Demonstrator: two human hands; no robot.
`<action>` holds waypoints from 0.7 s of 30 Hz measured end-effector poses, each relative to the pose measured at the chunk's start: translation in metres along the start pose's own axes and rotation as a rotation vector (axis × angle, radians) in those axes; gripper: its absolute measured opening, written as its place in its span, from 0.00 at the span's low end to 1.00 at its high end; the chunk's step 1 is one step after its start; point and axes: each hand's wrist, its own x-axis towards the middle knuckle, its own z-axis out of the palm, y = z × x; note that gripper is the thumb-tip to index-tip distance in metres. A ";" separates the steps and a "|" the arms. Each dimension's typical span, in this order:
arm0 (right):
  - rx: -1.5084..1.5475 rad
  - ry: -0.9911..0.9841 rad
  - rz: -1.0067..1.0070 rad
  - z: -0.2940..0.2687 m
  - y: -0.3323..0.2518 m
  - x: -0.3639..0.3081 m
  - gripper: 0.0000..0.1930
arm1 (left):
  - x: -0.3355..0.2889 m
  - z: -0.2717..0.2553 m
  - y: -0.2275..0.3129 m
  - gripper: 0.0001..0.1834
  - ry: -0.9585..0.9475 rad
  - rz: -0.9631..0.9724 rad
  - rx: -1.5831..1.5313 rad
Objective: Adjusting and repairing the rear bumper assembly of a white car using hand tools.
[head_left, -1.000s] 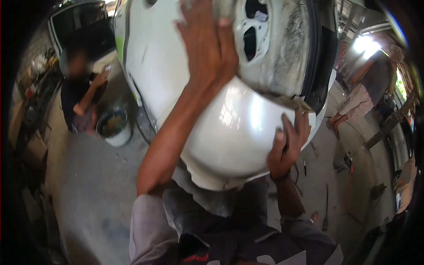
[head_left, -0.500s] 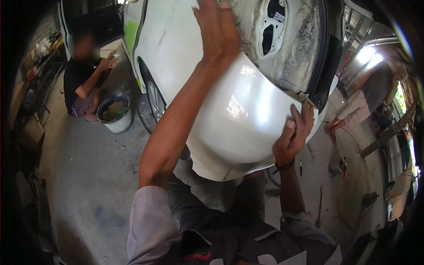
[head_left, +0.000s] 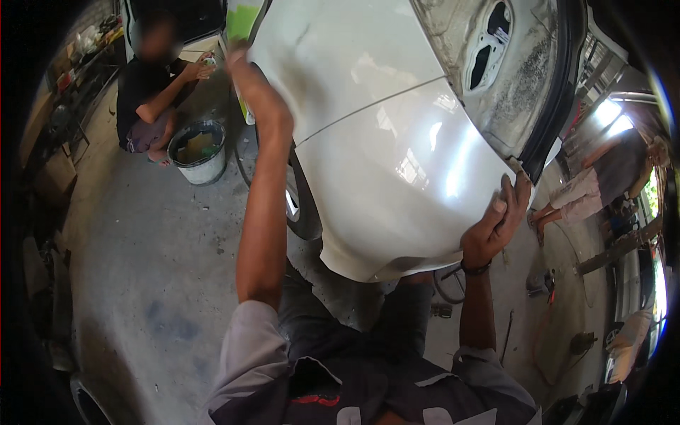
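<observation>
A glossy white car bumper (head_left: pixel 397 205) curves in front of me, its corner facing my legs. A thin seam parts it from the white body panel (head_left: pixel 340 64) beyond. My right hand (head_left: pixel 504 219) rests on the bumper's right end, fingers spread along the surface near its upper edge, thumb apart. At the left, my left hand (head_left: pixel 248 74) is by the far left edge of the body panel, close to the wheel arch; its fingers are smeared, and whether it touches the panel is unclear.
At the left, a person (head_left: pixel 149 92) squats beside a bucket (head_left: pixel 200 170) of murky water, holding something small. Another person (head_left: pixel 602 170) bends over at the right. Tools (head_left: pixel 542 283) and a hose lie on the concrete floor (head_left: pixel 163 262). Bare metal (head_left: pixel 489 106) shows in the lamp opening.
My left hand has moved left across the body panel, away from the bumper's upper edge, uncovering the seam. My right hand stays on the bumper's right end. The view has shifted.
</observation>
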 end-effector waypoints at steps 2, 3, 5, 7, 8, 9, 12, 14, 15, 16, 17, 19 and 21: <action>-0.001 -0.009 0.016 0.000 -0.001 0.001 0.21 | -0.008 -0.008 -0.013 0.29 0.115 0.167 0.181; 0.004 0.004 -0.009 0.000 -0.001 0.002 0.21 | -0.017 -0.011 -0.019 0.29 0.179 0.230 0.284; 0.004 -0.009 -0.024 -0.001 -0.003 0.002 0.21 | -0.027 -0.026 -0.025 0.28 0.155 0.228 0.382; 0.003 -0.052 -0.004 -0.003 -0.003 0.002 0.21 | -0.025 -0.046 -0.025 0.29 -0.017 0.051 0.362; 0.022 -0.045 -0.009 -0.002 -0.003 0.002 0.22 | -0.021 -0.058 -0.021 0.30 0.063 0.094 0.334; 0.032 -0.053 0.013 -0.002 -0.002 0.001 0.22 | -0.015 -0.068 -0.020 0.29 0.182 0.033 0.172; 0.078 -0.042 0.028 0.002 0.000 -0.001 0.23 | -0.022 -0.077 -0.021 0.28 0.430 0.066 0.081; 0.114 -0.023 0.046 0.004 0.000 -0.002 0.23 | -0.035 -0.068 -0.035 0.28 0.332 0.082 0.259; 0.148 -0.008 0.068 0.004 0.000 -0.003 0.23 | -0.042 -0.063 -0.044 0.27 0.301 0.005 0.350; 0.174 -0.016 0.110 0.005 0.000 -0.003 0.23 | -0.045 -0.064 -0.052 0.27 0.156 0.001 0.475; 0.168 -0.005 0.080 0.005 -0.001 -0.004 0.23 | -0.049 -0.067 -0.059 0.27 0.168 0.001 0.393; 0.148 0.009 0.064 0.005 -0.001 -0.003 0.22 | -0.047 -0.072 -0.073 0.28 0.160 -0.031 0.220; 0.124 0.026 0.007 0.007 0.001 -0.001 0.20 | -0.046 -0.076 -0.082 0.27 0.282 -0.079 0.227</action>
